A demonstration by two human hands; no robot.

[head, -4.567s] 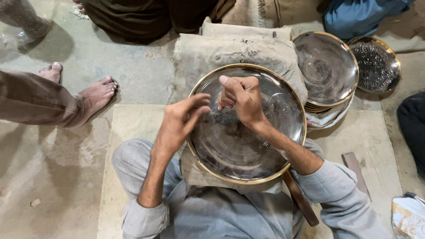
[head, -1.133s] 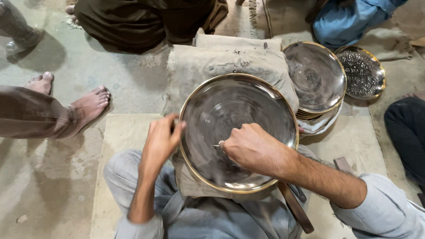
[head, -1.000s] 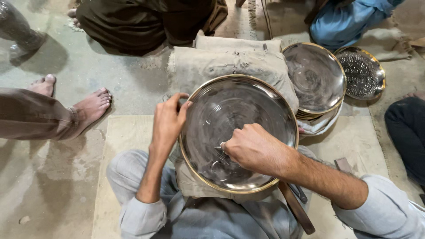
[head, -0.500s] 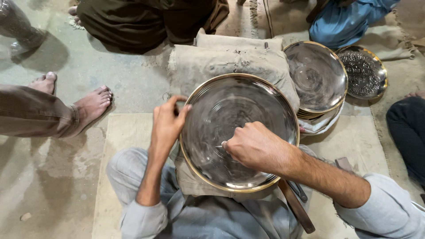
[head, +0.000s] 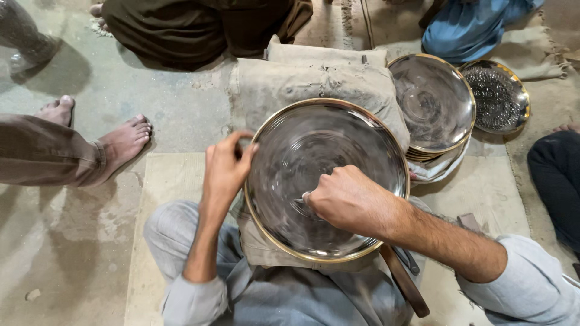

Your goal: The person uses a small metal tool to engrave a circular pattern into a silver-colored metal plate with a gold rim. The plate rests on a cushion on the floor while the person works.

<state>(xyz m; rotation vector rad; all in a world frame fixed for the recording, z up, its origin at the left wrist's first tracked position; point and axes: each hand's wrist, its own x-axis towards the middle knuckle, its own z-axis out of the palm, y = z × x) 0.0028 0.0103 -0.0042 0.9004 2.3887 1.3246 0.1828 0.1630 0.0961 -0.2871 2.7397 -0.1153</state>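
A large round shiny metal tray (head: 338,136) with a brass-coloured rim rests on a cloth-covered pad over my lap. My left hand (head: 225,168) grips the tray's left rim, fingers curled over the edge. My right hand (head: 347,200) lies inside the tray near its lower middle, closed around a small metal tool (head: 300,201) whose tip touches the tray's surface. Most of the tool is hidden in my fist.
A stack of similar plain trays (head: 432,102) sits to the right, with a patterned tray (head: 498,96) beyond it. A sack-cloth cushion (head: 302,78) lies behind my tray. Another person's bare feet (head: 124,142) are at left; other seated people are at top and right. A wooden handle (head: 405,284) lies by my right knee.
My left hand has shifted up along the tray's left rim and taken a fresh grip. My right hand with the tool has stayed near the lower middle of the tray.
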